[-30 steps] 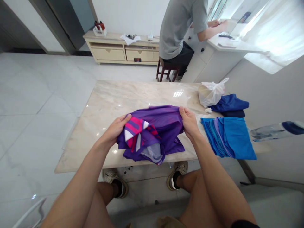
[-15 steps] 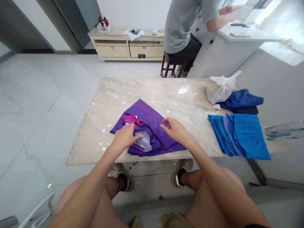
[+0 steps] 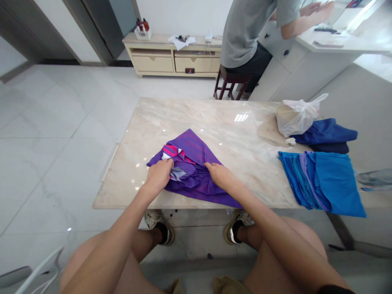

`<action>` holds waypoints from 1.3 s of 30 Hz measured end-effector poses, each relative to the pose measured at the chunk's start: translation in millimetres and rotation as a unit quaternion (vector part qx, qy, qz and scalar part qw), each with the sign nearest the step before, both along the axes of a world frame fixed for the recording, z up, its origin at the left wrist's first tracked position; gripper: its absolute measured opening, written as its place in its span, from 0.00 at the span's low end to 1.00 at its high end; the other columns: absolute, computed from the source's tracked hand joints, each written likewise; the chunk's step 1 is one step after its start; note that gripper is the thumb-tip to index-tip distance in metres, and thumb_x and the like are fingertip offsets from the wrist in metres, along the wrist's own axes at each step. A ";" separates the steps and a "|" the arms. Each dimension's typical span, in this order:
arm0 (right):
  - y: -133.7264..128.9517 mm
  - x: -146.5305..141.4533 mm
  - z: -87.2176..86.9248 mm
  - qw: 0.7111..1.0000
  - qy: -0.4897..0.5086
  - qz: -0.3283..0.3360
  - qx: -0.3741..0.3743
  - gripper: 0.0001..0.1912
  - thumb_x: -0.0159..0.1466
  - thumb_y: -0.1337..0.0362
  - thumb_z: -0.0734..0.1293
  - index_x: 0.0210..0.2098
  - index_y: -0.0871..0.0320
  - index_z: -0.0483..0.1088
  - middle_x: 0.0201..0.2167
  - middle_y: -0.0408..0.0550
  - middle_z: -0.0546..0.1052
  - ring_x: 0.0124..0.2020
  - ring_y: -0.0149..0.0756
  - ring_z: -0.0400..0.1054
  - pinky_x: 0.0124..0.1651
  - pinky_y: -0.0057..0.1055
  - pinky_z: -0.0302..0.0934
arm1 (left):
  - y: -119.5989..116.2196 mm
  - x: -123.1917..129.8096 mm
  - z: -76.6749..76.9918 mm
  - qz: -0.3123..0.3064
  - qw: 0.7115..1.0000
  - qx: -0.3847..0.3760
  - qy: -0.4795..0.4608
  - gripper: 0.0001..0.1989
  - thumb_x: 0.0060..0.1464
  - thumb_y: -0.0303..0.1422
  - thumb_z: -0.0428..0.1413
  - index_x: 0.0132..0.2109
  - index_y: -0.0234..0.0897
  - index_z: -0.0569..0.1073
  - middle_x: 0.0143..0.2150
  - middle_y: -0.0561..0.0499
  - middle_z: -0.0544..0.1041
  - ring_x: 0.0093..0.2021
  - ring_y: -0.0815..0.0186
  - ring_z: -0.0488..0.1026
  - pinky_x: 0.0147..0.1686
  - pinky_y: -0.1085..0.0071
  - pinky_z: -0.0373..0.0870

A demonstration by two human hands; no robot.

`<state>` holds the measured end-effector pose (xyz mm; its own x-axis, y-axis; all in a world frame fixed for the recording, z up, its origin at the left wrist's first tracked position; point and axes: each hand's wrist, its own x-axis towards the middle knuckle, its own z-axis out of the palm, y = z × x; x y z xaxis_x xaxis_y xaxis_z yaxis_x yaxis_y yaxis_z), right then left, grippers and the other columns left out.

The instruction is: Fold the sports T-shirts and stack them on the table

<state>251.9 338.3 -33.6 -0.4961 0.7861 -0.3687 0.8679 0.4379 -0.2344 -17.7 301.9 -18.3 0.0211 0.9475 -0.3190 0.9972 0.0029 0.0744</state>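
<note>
A purple shirt (image 3: 196,143) with a pink-striped collar and a grey inner side showing at the neck lies bunched near the front edge of the marble-patterned table (image 3: 190,112). My left hand (image 3: 160,173) is closed on the cloth just below the collar. On the other side, my right hand (image 3: 218,174) pinches the shirt's fabric, and creases run from its fingertips toward the neck opening. The shirt's lower right part lies partly under my right wrist and reaches the table's edge.
At the table's right end lie a stack of folded blue clothes (image 3: 333,179), darker blue garments (image 3: 327,132) and a white plastic bag (image 3: 297,116). A clear bottle (image 3: 375,177) lies beyond. A person (image 3: 245,36) sits on a stool past the table, near a low cabinet (image 3: 153,61).
Both hands have closed on the shirt; my right hand was open above it before. The cloth between them is now gathered and creased. The view has shifted slightly to the left.
</note>
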 end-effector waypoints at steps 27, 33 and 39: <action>-0.5 22.7 29.4 0.987 -0.093 -0.107 0.080 0.24 0.81 0.50 0.61 0.51 0.57 0.86 0.46 0.65 0.87 0.51 0.54 0.84 0.51 0.40 0.73 | -22.4 24.0 -6.2 -0.026 0.996 0.072 -0.043 0.30 0.73 0.38 0.59 0.74 0.34 0.64 0.70 0.32 0.72 0.69 0.44 0.71 0.65 0.53 0.73; 18.5 56.1 16.0 0.985 -0.008 -0.120 0.121 0.22 0.82 0.59 0.60 0.67 0.59 0.77 0.64 0.62 0.82 0.62 0.54 0.78 0.63 0.43 0.71 | -9.0 32.9 2.2 -0.005 1.000 0.024 0.009 0.22 0.76 0.42 0.55 0.67 0.32 0.69 0.64 0.32 0.77 0.66 0.44 0.75 0.60 0.55 0.75; 23.5 54.1 -18.9 0.992 0.042 -0.019 0.121 0.30 0.82 0.58 0.61 0.78 0.66 0.64 0.79 0.67 0.66 0.80 0.55 0.61 0.79 0.53 0.58 | 7.7 33.5 -2.6 0.011 1.000 0.013 0.014 0.18 0.76 0.40 0.55 0.62 0.32 0.73 0.63 0.32 0.79 0.66 0.45 0.77 0.60 0.56 0.76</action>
<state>306.0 361.8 -52.5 -0.4858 0.8650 -0.1252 0.8666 0.4580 -0.1981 15.8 309.7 -20.9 -0.0091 0.9554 -0.2953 0.9986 0.0241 0.0472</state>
